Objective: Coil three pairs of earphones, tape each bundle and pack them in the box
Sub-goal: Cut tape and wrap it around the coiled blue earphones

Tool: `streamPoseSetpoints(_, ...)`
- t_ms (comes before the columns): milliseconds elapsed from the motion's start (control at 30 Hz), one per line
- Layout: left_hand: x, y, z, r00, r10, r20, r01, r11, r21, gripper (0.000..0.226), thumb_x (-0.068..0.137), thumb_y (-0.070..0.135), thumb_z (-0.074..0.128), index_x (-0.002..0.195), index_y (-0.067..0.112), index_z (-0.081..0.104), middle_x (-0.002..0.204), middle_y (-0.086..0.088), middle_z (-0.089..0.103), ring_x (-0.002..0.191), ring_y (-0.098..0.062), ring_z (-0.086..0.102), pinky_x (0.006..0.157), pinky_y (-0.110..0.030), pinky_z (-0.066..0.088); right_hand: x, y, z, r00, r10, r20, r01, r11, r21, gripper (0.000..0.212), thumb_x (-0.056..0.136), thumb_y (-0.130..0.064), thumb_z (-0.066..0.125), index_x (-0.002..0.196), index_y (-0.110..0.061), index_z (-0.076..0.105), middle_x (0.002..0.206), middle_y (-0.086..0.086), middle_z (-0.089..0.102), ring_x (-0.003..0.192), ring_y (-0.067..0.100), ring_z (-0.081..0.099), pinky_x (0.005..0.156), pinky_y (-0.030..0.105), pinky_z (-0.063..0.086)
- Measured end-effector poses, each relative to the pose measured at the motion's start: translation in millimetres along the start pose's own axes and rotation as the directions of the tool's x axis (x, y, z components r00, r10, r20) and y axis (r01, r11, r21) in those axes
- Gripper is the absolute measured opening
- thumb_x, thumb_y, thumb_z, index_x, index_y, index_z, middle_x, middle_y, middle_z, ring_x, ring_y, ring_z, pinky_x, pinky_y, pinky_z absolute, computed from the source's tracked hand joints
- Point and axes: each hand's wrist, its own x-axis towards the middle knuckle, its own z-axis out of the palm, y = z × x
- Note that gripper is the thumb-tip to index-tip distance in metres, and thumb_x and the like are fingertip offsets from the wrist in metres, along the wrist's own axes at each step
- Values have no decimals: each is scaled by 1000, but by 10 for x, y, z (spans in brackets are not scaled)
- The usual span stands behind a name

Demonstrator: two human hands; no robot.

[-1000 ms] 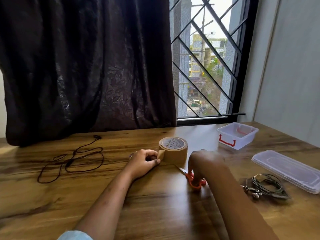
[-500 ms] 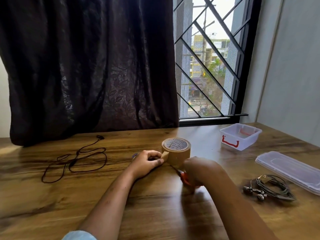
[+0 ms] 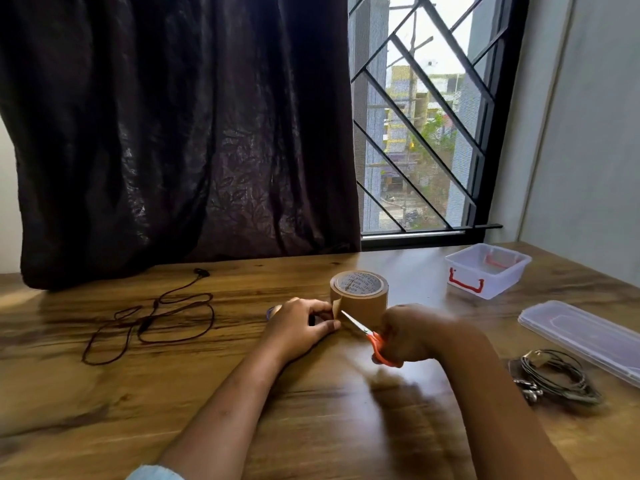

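My right hand (image 3: 415,336) has come up off the surface (image 3: 242,410) and swung the scissors (image 3: 367,332) toward the tape roll (image 3: 360,292). Their tip now sits right at the tape's free end (image 3: 336,308), where a second ago they lay lower and nearer to me.

My right fingers are curled round the orange handles. I cannot tell how far the blades are parted, since only one thin silver edge shows. My left hand (image 3: 301,327) pinches the free end just beside the roll, thumb and forefinger close together.

The black earphones (image 3: 152,320) lie loose and uncoiled well to my left. A grey coiled pair (image 3: 554,375) rests on my right, near the lid (image 3: 581,334). The box (image 3: 485,271) stands open by the window, well apart from my hands. Something bluish peeks out behind my left hand, and I cannot tell what it is.

What worries me is how short the pulled-out strip is. The blade tip is very near my left thumb, so a hurried snip could nick it. The roll stands free, so a tug from my left hand could drag or tip it and skew the cut. If the tape goes slack, its sticky side may fold onto itself or settle back on the roll.
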Motion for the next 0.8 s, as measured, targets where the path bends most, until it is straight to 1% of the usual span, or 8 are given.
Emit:
streamPoseSetpoints(67, -11, 71, 23, 999, 28, -27, -26, 997, 77, 31, 83, 49, 62, 113, 39, 65, 108, 16, 67, 109, -5, 51, 82, -25, 26, 9, 20, 19, 1000, 25, -3, -25, 1000, -4, 25, 79, -30, 68, 97, -13, 71, 98, 1, 69, 82, 16, 58, 53, 21, 37)
streamPoseSetpoints(167, -14, 115, 77, 996, 57, -63, -48, 989, 141, 30, 83, 54, 59, 109, 40, 65, 103, 17, 68, 106, -7, 53, 88, -31, 31, 22, 23, 24, 998, 65, -5, -65, 998, 0, 31, 77, -42, 67, 95, -17, 69, 96, 1, 67, 84, 17, 59, 56, 22, 39)
streamPoseSetpoints(267, -16, 158, 113, 990, 65, -126, -45, 986, 159, 30, 80, 55, 61, 104, 37, 66, 97, 16, 69, 101, -7, 55, 90, -33, 34, 37, 33, 22, 994, 113, -7, -112, 993, 44, 46, 72, -62, 60, 92, -21, 65, 85, -2, 63, 81, 16, 58, 65, 27, 43)
streamPoseSetpoints(400, -20, 181, 125, 983, 91, -161, -73, 991, 115, 27, 79, 46, 66, 103, 34, 63, 95, 17, 68, 99, -8, 55, 90, -33, 38, 70, 31, 69, 990, 136, -49, -136, 991, -8, 55, 64, -66, 59, 103, -27, 65, 97, -2, 63, 88, 18, 59, 78, 29, 50)
streamPoseSetpoints(467, -21, 178, 125, 983, 99, -153, -89, 994, 67, 27, 78, 39, 68, 104, 34, 63, 93, 17, 68, 98, -8, 56, 90, -33, 39, 76, 8, 73, 990, 127, -58, -129, 991, -27, 53, 65, -66, 60, 101, -27, 65, 96, -2, 63, 87, 18, 58, 75, 27, 48)
streamPoseSetpoints(567, -25, 185, 127, 981, 115, -155, -113, 993, 20, 27, 77, 31, 70, 104, 34, 65, 90, 17, 68, 93, -8, 56, 88, -34, 43, 67, -27, 56, 992, 114, -55, -115, 993, -22, 47, 67, -66, 61, 84, -22, 64, 78, -4, 63, 76, 15, 59, 65, 25, 43)
streamPoseSetpoints(667, -13, 158, 139, 982, 123, -144, -130, 990, -47, 29, 74, 24, 73, 101, 32, 67, 83, 17, 66, 84, -8, 58, 82, -35, 48, 65, -39, 47, 994, 99, -53, -100, 995, -13, 44, 69, -63, 60, 72, -19, 63, 65, -6, 62, 66, 13, 58, 62, 24, 42)
streamPoseSetpoints(800, -14, 160, 134, 986, 125, -113, -139, 983, -122, 30, 73, 25, 77, 100, 31, 69, 75, 19, 62, 67, 0, 53, 72, -30, 50, 102, 8, 4, 995, 92, -49, -90, 995, 41, 48, 70, -62, 58, 82, -17, 70, 60, -8, 63, 66, 11, 60, 61, 25, 42)
